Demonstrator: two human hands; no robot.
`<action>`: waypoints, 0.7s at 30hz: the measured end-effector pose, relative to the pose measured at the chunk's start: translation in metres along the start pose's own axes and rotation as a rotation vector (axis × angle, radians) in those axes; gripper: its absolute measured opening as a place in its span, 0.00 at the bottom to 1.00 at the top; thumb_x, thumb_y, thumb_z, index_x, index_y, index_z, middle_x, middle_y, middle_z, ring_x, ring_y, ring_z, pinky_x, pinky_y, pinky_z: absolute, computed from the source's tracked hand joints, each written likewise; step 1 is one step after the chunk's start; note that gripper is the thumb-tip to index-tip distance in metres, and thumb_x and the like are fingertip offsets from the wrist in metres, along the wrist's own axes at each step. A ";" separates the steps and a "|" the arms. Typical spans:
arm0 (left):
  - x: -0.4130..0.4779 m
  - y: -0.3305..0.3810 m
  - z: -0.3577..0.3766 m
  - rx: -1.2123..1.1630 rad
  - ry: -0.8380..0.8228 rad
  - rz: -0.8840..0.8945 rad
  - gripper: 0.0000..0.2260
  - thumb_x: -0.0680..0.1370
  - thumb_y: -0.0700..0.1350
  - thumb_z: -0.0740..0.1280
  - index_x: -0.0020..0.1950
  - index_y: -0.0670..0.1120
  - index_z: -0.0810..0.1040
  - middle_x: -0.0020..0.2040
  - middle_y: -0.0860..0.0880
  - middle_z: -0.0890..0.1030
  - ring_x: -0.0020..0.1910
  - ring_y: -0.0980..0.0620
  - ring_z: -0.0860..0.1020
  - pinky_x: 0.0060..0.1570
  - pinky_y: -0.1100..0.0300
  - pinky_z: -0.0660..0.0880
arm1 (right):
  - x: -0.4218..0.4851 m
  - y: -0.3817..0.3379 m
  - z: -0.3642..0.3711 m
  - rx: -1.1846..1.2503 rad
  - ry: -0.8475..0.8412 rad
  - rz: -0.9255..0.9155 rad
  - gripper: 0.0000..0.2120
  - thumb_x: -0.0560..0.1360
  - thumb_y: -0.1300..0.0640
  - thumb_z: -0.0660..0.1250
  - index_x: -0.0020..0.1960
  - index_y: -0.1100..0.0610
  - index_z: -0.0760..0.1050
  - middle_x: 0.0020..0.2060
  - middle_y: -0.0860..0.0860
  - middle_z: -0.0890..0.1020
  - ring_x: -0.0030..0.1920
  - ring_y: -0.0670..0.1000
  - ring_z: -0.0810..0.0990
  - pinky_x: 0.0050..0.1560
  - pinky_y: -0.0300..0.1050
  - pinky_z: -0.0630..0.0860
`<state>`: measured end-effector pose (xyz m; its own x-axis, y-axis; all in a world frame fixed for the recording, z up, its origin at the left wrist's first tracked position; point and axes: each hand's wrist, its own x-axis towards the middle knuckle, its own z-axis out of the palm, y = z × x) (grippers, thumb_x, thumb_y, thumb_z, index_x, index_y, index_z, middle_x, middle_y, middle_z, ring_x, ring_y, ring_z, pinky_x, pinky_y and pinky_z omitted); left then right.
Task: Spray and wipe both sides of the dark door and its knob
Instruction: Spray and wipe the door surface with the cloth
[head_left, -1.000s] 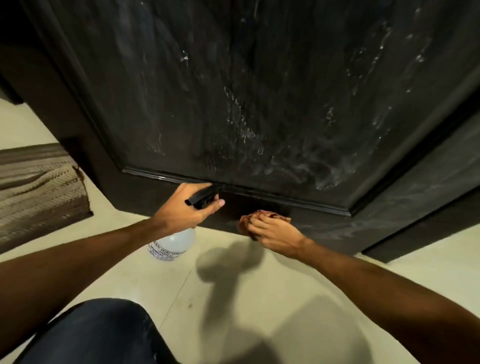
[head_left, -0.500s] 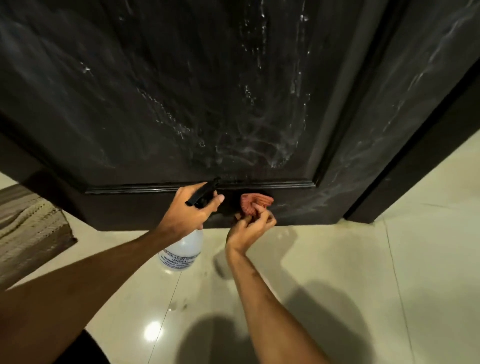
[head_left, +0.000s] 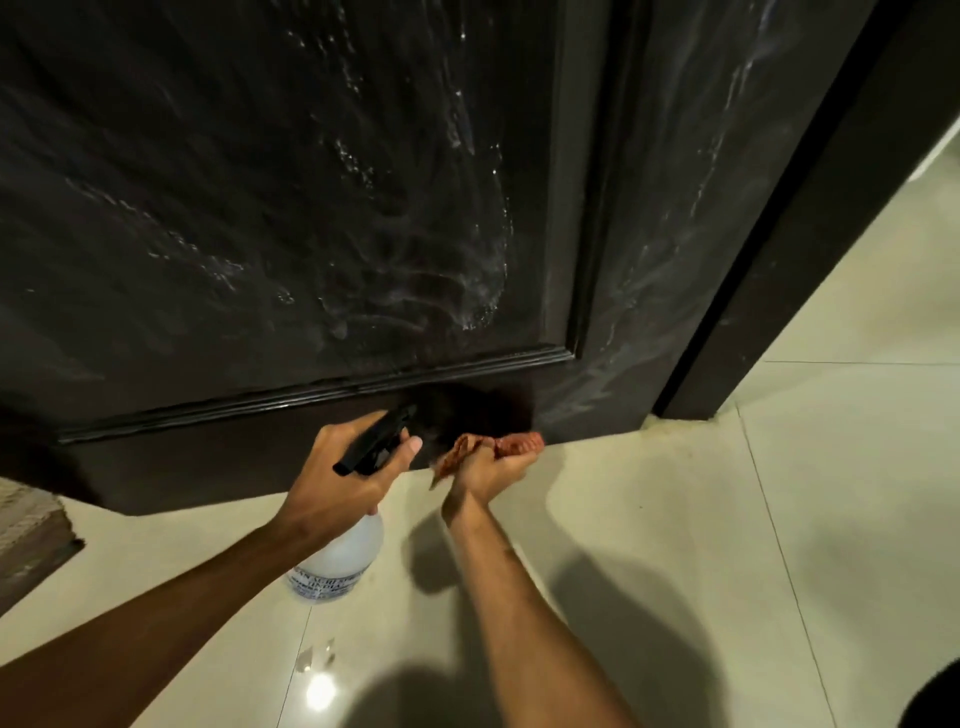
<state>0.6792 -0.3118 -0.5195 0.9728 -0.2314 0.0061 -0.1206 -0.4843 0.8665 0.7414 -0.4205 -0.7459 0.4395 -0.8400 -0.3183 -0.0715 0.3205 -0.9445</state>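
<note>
At lower centre, the left hand (head_left: 337, 480) grips the spray bottle (head_left: 340, 561) neck; the right hand (head_left: 485, 467) clenches the soft, pliable cloth (head_left: 511, 446) against the door (head_left: 260, 208) base.

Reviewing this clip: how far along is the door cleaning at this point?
Looks done: this face of the dark door is sprayed; wet streaks and droplets cover its panel. In hand: the right hand holds a reddish cloth at the bottom rail; the left hand grips the spray bottle. Left: the streaks need wiping off; the knob and the other side are out of view, so unjudged.
</note>
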 end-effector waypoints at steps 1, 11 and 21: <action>-0.002 0.000 0.000 0.003 -0.004 -0.009 0.04 0.79 0.48 0.74 0.45 0.51 0.81 0.37 0.39 0.82 0.33 0.38 0.81 0.23 0.57 0.76 | -0.010 -0.031 -0.005 -0.009 0.023 -0.013 0.28 0.69 0.52 0.63 0.69 0.43 0.65 0.62 0.63 0.74 0.59 0.65 0.79 0.65 0.69 0.75; 0.010 0.016 0.026 -0.036 -0.040 0.018 0.06 0.79 0.45 0.74 0.47 0.44 0.82 0.38 0.45 0.85 0.31 0.52 0.80 0.24 0.57 0.76 | -0.008 -0.127 -0.041 0.027 0.008 -0.065 0.30 0.78 0.73 0.61 0.78 0.64 0.60 0.65 0.61 0.66 0.67 0.63 0.69 0.63 0.29 0.61; 0.017 0.029 0.047 -0.059 -0.101 0.080 0.10 0.74 0.57 0.74 0.44 0.52 0.81 0.37 0.41 0.83 0.27 0.53 0.78 0.26 0.54 0.78 | 0.035 -0.143 -0.050 0.120 0.122 -0.222 0.26 0.79 0.73 0.61 0.76 0.65 0.63 0.69 0.66 0.66 0.68 0.60 0.69 0.64 0.28 0.63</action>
<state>0.6835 -0.3690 -0.5179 0.9354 -0.3525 0.0282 -0.1819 -0.4113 0.8932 0.7225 -0.5179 -0.6261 0.3214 -0.9395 -0.1188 0.1240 0.1661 -0.9783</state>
